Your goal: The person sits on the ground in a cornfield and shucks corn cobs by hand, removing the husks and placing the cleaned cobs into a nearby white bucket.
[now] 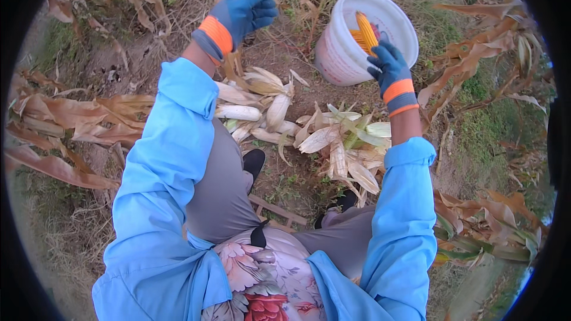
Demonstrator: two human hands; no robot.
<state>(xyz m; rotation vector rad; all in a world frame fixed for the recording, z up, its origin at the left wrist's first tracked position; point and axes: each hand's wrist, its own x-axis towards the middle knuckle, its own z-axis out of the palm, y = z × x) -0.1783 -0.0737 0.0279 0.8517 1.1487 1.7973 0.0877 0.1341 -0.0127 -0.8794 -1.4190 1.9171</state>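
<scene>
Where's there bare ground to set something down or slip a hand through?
Bare soil between the bucket and the two husk piles; a patchier, weedy strip between the left shoe and right pile. A hand could likely pass between left hand and bucket. Crowded: both piles.

Corn cobs [367, 32] apparently inside bucket [333, 59]

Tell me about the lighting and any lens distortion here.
Head view: soft, even daylight, no hard-edged shadow on the blue sleeves or white bucket; head view: black fisheye border rounds the frame, and the grass by the lower left rim looks softer than the corn husks near the middle.
</scene>
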